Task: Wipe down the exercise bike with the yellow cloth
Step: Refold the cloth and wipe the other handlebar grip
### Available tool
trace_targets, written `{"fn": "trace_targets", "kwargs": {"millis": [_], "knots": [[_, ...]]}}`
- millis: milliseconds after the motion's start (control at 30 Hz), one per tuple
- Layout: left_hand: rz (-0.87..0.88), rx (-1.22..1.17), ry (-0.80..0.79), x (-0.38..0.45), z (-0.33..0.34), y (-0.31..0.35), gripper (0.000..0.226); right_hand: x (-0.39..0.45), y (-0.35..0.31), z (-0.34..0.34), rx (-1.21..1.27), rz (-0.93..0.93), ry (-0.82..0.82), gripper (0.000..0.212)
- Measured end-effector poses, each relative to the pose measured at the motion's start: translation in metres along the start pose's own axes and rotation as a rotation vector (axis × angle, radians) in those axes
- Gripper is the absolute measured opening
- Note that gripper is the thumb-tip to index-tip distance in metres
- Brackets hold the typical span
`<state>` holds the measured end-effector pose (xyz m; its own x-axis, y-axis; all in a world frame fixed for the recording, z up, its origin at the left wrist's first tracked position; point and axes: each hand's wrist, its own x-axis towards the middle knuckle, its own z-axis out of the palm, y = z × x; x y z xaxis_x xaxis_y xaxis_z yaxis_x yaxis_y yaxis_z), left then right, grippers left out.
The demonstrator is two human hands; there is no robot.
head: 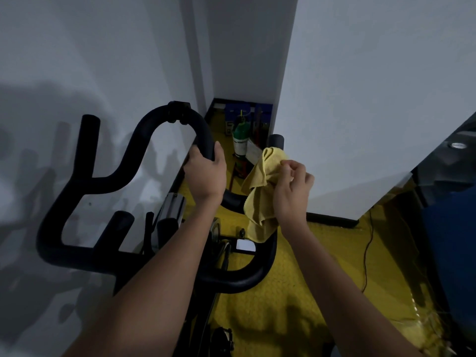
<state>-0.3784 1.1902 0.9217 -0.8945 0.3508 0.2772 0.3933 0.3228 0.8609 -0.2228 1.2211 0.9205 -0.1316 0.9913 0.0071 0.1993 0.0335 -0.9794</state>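
The exercise bike's black handlebar (77, 176) loops across the left and centre of the head view, with the frame and a small white label below it. My left hand (206, 173) grips the curved centre loop of the handlebar from the right side. My right hand (293, 191) holds the crumpled yellow cloth (260, 197), fingers curled round it. The cloth hangs over the right handlebar arm, whose grip end (275, 140) sticks up just behind it.
A white wall stands close on the left and a white pillar (360, 99) on the right. A green bottle (240, 141) and blue boxes sit in the narrow gap behind. Yellow floor (296, 279) lies below; a dark blue machine (453, 228) and a thin cable are at far right.
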Motion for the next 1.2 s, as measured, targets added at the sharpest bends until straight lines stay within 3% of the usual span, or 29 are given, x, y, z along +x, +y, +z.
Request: {"fn": "trace_targets", "kwargs": {"millis": [67,167,267,467,567,667,833,933,1033,1100,1200], "knots": [[-0.003,0.003,0.000,0.000,0.000,0.000,0.043,0.002,0.001,-0.004,-0.014,0.007,-0.040,0.025],[-0.007,0.000,-0.005,0.001,0.000,0.001,0.041,0.008,-0.005,-0.012,-0.087,0.061,-0.118,0.054],[0.000,0.001,-0.008,0.000,0.000,0.000,0.040,0.016,-0.013,-0.023,-0.108,0.051,-0.106,0.062],[0.006,0.003,-0.010,0.001,-0.001,0.000,0.040,0.012,-0.007,-0.041,-0.274,-0.217,-0.162,0.061],[0.010,0.000,-0.010,0.000,-0.001,0.001,0.039,0.009,-0.001,-0.048,-0.287,-0.262,-0.289,0.048],[0.001,0.007,-0.013,0.000,-0.002,0.001,0.039,0.012,0.001,-0.056,-0.317,-0.261,-0.316,0.030],[0.001,0.001,-0.016,-0.001,-0.002,0.002,0.039,0.011,-0.001,-0.056,-0.094,-0.132,-0.320,0.017],[0.002,0.003,-0.017,-0.001,-0.002,0.002,0.040,0.010,-0.003,-0.050,-0.161,-0.113,-0.246,0.036],[0.003,-0.002,-0.019,0.000,-0.002,0.002,0.041,0.013,-0.002,-0.049,-0.180,-0.070,-0.222,0.028],[0.000,0.000,-0.020,0.000,-0.002,0.002,0.041,0.015,-0.004,-0.053,-0.108,0.016,-0.305,0.019],[0.002,0.002,-0.023,0.001,-0.003,0.002,0.041,0.020,-0.006,-0.064,-0.122,0.075,-0.470,0.043]]}}
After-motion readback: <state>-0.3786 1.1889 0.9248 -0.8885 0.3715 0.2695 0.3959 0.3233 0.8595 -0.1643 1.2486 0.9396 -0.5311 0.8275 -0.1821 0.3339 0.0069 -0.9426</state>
